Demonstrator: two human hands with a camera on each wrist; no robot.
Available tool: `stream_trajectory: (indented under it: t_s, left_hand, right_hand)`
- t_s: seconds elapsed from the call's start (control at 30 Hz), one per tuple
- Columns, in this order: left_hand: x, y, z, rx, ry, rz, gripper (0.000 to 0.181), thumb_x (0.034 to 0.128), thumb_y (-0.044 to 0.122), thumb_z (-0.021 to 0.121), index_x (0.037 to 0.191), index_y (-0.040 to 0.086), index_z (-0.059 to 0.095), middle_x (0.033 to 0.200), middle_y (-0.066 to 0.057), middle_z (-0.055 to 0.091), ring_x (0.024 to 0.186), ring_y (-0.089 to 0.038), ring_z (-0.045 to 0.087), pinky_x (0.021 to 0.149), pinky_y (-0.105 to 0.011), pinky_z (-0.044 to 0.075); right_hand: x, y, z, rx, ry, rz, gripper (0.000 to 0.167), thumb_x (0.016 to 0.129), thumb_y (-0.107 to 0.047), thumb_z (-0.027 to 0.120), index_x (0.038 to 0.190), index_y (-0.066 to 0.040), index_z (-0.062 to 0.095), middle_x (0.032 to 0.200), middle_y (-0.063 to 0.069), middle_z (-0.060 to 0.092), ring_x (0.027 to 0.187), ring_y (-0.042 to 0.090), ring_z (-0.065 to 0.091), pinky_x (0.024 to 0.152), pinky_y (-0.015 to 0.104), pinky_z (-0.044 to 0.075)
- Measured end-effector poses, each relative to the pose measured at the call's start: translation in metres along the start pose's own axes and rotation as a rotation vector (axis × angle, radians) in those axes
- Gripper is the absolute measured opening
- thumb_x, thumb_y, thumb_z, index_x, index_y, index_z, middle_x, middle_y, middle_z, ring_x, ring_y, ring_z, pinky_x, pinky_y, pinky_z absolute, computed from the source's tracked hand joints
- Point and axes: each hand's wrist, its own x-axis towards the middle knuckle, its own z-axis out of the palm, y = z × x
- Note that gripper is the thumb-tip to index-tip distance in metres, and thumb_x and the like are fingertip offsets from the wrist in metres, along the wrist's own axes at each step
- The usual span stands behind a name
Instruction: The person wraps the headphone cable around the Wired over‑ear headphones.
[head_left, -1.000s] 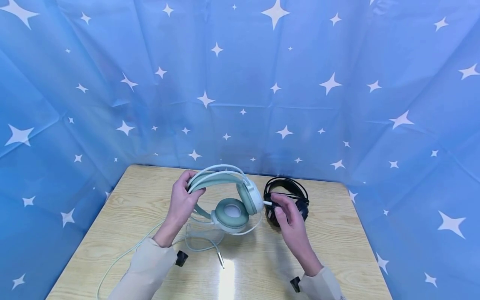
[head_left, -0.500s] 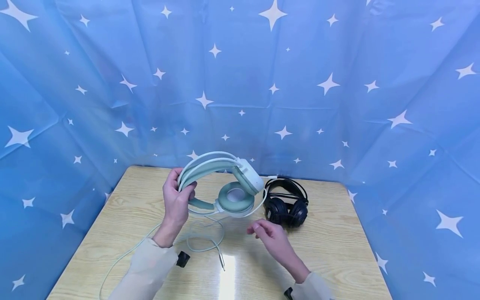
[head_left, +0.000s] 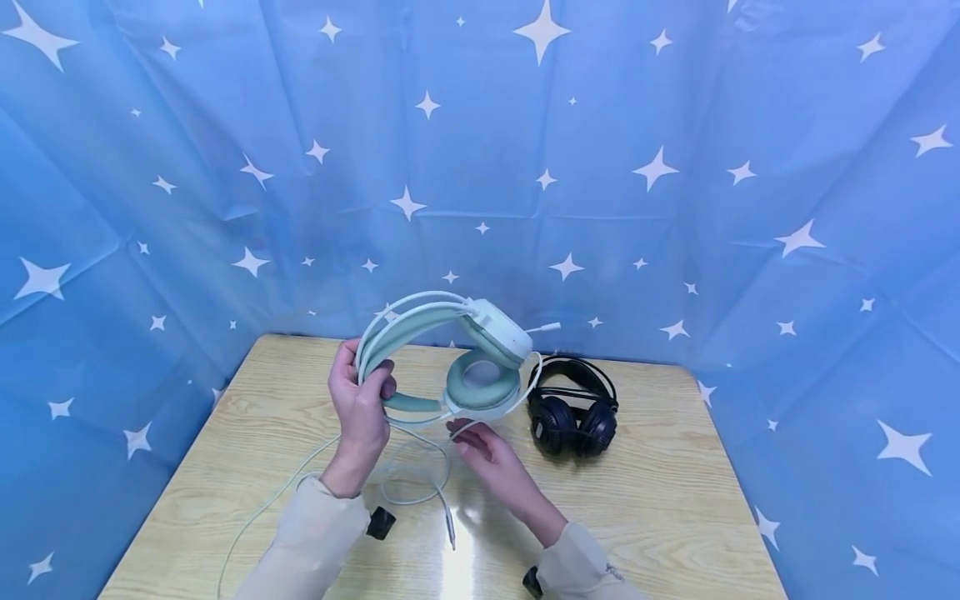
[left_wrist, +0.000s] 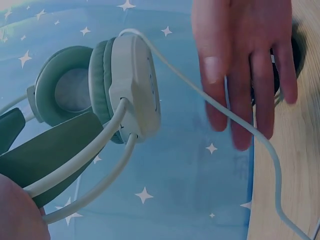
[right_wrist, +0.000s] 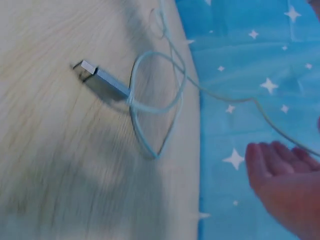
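Pale green and white headphones are held up over the table, their headband gripped at its left by my left hand. The small white microphone boom sticks out to the right of the upper ear cup. Below the lower ear cup is my right hand, fingers extended beside the thin cable; whether they touch it I cannot tell. In the left wrist view that cable passes across the right hand's fingers. On the table, the cable's metal-ended plug lies near a loop in the right wrist view.
Black headphones lie on the wooden table to the right, behind my right hand. More pale cable runs toward the front left edge. A blue curtain with white stars surrounds the back and sides.
My right hand has moved left and down, from by the microphone to below the ear cups. The held headphones have risen and tilted, and the microphone boom now points slightly upward.
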Motion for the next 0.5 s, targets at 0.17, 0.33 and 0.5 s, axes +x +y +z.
stream_trajectory:
  t_s: [0.17,0.33,0.5]
  left_hand:
    - [0.004,-0.001,-0.003,0.012,0.049,0.022,0.026,0.0810,-0.017,0.052,0.096,0.004,0.056,0.070,0.001,0.056,0.049,-0.007,0.044,0.046,-0.017,0.038]
    - [0.006,-0.004,-0.008,0.050,0.076,0.039,0.025,0.0820,-0.016,0.055,0.097,0.005,0.056,0.069,0.002,0.055,0.050,-0.007,0.046,0.048,-0.017,0.039]
    - [0.007,-0.008,-0.012,0.115,0.084,0.037,0.027,0.0821,-0.015,0.057,0.099,0.006,0.056,0.066,0.003,0.052,0.050,-0.008,0.046,0.048,-0.018,0.039]
  right_hand:
    - [-0.002,0.001,-0.001,0.174,-0.024,0.016,0.040,0.113,-0.026,0.039,0.126,0.009,0.053,0.137,0.022,0.063,0.131,0.029,0.059,0.111,0.045,0.045]
    - [-0.010,-0.001,-0.003,0.210,0.041,0.022,0.035,0.114,-0.029,0.035,0.117,0.004,0.047,0.092,0.009,0.061,0.086,0.017,0.069,0.090,0.039,0.058]
    - [-0.017,-0.009,-0.010,-0.051,0.169,-0.056,0.029,0.113,-0.021,0.038,0.117,0.001,0.056,0.075,-0.001,0.040,0.059,0.006,0.039,0.057,0.021,0.043]
